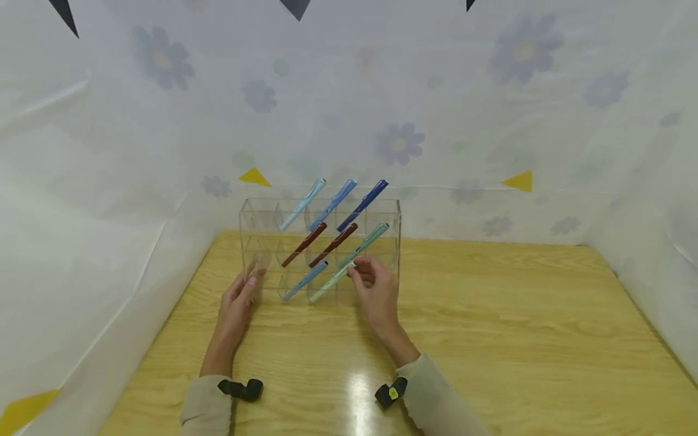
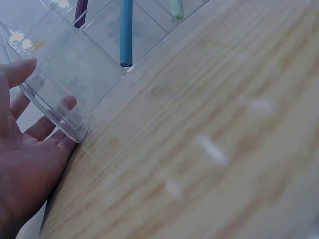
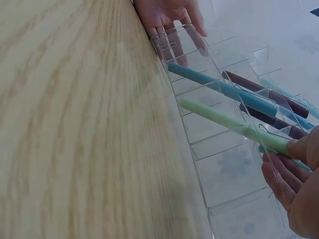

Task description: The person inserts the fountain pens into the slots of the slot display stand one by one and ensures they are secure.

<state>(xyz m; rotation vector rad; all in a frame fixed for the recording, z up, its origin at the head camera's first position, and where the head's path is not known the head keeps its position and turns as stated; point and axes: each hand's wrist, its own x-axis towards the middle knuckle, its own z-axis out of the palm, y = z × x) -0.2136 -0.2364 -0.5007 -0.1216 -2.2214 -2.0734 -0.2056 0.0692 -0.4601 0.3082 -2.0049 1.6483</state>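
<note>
A clear acrylic pen holder (image 1: 400, 221) with stepped compartments stands on the table, pens slanting up to the right in it. My left hand (image 1: 235, 306) holds its left side, thumb in front and fingers round the edge at the lower corner. The thumb and fingers of my right hand (image 1: 376, 293) pinch the upper end of a light green pen (image 3: 217, 117), whose lower end sits in a front-row compartment. Left of it leans a blue pen (image 1: 305, 281). Two dark red pens (image 1: 304, 244) and a grey-green pen (image 1: 368, 241) fill the middle row.
Along the back row lean a pale blue pen (image 1: 303, 204), a mid-blue pen (image 1: 333, 204) and a dark blue pen (image 1: 362, 206). The wooden table (image 1: 518, 315) runs back to a flower-printed white curtain (image 1: 338, 109), which also encloses both sides.
</note>
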